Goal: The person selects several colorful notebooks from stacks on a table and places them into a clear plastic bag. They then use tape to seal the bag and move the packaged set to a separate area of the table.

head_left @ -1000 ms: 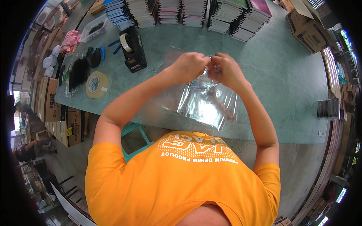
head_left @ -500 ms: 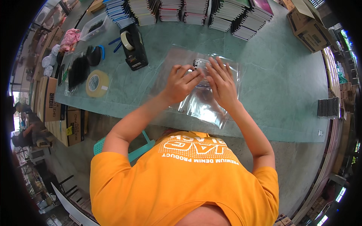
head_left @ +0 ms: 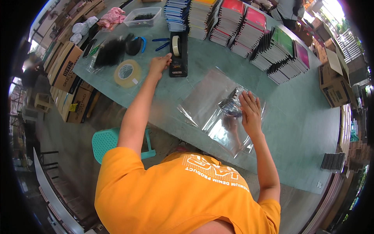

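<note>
My left hand (head_left: 159, 65) reaches to the near left side of a black tape dispenser (head_left: 179, 70). Its fingertips are pinched together at the dispenser's edge, and anything between them is too small to make out. A roll of clear tape (head_left: 176, 46) sits in the dispenser. My right hand (head_left: 251, 111) lies flat, fingers stretched out, on a shiny clear plastic bag (head_left: 206, 99) on the table. Beside its fingers, a small dark-edged item (head_left: 230, 104) that looks spiral-bound shows through the plastic, partly hidden by glare.
Stacks of spiral notebooks (head_left: 233, 29) line the table's far side. At left lie a wide tape roll (head_left: 127, 73), a bag of black bristly pieces (head_left: 110, 52), blue-handled pliers (head_left: 159, 43) and a plastic tub (head_left: 144, 19). An open carton (head_left: 333, 82) stands at right.
My left hand has left the plastic bag and moved left to the tape dispenser. My right hand stays on the bag, now flatter. The whole view has turned and shifted.
</note>
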Tool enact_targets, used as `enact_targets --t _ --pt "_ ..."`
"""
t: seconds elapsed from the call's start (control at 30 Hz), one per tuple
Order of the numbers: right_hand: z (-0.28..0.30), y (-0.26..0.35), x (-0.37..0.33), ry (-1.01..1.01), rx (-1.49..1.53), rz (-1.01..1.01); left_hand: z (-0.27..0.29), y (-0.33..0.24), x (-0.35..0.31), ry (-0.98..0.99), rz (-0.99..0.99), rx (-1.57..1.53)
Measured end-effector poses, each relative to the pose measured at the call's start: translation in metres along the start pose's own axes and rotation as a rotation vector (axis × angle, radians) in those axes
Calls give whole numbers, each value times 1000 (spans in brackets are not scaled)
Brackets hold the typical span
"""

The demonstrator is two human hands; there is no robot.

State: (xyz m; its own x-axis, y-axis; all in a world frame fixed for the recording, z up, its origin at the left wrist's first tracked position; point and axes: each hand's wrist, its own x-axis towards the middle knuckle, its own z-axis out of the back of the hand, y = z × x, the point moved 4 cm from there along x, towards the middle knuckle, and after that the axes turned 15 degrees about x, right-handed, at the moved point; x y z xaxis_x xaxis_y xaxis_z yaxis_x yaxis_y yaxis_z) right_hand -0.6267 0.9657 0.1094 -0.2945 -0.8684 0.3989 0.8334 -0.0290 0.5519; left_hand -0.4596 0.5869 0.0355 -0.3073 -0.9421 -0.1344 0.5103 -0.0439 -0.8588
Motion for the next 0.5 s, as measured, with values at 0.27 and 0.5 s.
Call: enact_targets --t 0.27,0.5 --pt "3 -5 -5 -136 256 -69 -2 -60 -50 -29 -199 48" --pt "2 1 -1 -161 318 -62 22 10 -60 47 -377 980"
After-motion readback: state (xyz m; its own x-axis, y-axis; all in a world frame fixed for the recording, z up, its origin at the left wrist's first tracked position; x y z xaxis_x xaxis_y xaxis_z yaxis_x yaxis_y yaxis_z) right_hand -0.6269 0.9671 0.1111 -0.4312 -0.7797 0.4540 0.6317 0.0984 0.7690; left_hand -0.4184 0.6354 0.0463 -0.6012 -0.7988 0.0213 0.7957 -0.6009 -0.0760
